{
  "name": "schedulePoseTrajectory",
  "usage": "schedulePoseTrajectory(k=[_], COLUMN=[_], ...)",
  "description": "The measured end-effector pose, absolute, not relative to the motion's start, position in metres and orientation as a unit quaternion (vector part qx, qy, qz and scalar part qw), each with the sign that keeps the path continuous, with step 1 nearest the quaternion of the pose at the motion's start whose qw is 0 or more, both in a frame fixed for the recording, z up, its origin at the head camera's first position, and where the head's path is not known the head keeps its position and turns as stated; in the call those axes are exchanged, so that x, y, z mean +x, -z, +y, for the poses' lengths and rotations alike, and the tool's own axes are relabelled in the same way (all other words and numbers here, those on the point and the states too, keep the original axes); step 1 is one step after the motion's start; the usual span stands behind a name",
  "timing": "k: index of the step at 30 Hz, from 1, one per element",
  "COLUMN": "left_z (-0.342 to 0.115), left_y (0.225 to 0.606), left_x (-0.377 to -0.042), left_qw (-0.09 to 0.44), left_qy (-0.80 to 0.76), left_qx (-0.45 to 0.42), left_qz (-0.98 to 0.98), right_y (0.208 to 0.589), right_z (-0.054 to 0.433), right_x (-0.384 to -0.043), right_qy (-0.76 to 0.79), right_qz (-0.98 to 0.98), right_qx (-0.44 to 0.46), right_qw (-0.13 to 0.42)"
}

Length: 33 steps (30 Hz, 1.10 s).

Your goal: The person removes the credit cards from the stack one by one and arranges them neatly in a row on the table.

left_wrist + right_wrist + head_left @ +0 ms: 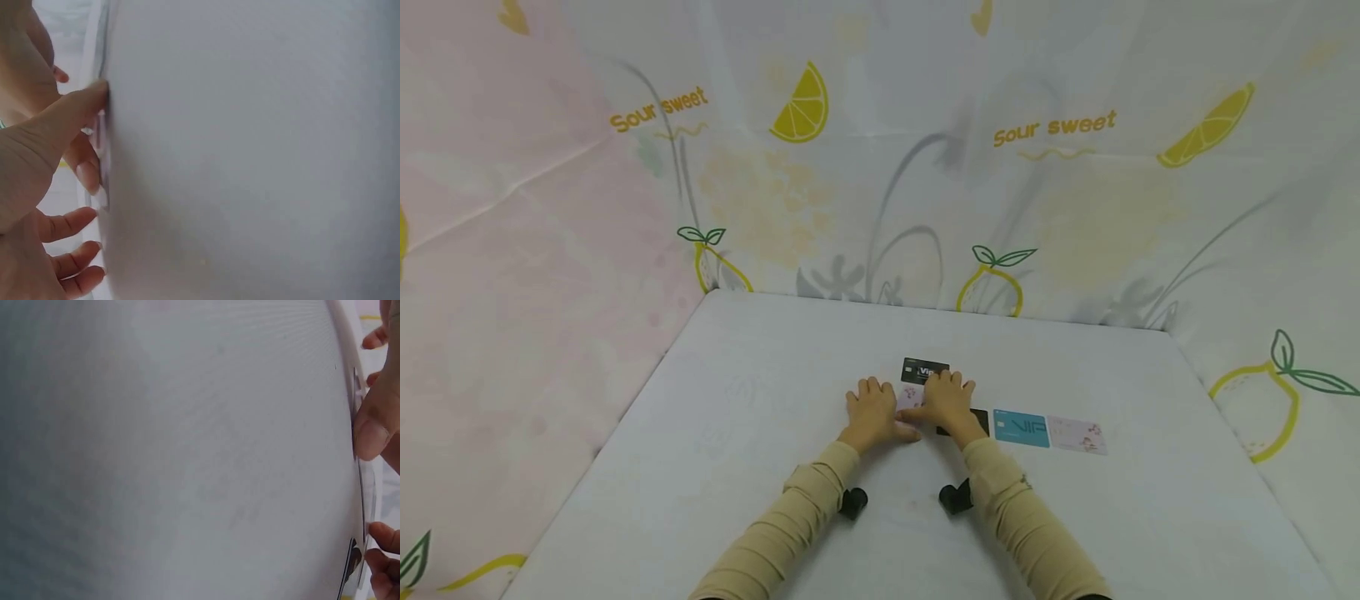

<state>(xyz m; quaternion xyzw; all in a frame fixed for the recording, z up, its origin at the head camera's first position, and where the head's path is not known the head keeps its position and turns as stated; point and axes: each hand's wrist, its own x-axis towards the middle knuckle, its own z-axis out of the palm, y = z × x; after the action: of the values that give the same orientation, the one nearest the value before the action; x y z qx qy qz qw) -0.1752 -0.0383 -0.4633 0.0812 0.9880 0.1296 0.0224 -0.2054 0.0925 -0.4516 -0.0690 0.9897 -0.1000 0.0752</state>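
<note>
My left hand rests on the white table with fingers spread and thumb reaching right. Between the hands lies a pink floral card, partly covered by my right hand. The right thumb touches that card's near edge. The right fingertips reach the corner of a black VIP card just beyond it. Partly hidden beneath the right wrist is another black card. In the left wrist view, the left thumb sits close to the right thumb at table level.
Right of the hands, a blue VIP card and another pink floral card continue the row. Black wrist mounts sit under both forearms. A lemon-printed cloth rises behind and beside the table.
</note>
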Motion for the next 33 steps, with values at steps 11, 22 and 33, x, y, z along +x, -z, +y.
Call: schedulePoseTrajectory(k=[11, 22, 33], left_z=[-0.052, -0.075, -0.098], left_y=[0.456, 0.453, 0.457], left_x=[-0.181, -0.192, -0.205], left_qw=[0.057, 0.088, 0.105], left_qy=[-0.127, -0.170, -0.195], left_qx=[0.088, 0.100, 0.146], left_qz=[0.986, 0.976, 0.964], right_y=[0.449, 0.457, 0.447], right_z=[0.114, 0.125, 0.119], right_x=[-0.214, -0.228, -0.216], right_qy=[0.169, 0.165, 0.188], right_qz=[0.966, 0.952, 0.951], right_qx=[-0.150, -0.208, -0.192], right_qw=[0.124, 0.152, 0.150])
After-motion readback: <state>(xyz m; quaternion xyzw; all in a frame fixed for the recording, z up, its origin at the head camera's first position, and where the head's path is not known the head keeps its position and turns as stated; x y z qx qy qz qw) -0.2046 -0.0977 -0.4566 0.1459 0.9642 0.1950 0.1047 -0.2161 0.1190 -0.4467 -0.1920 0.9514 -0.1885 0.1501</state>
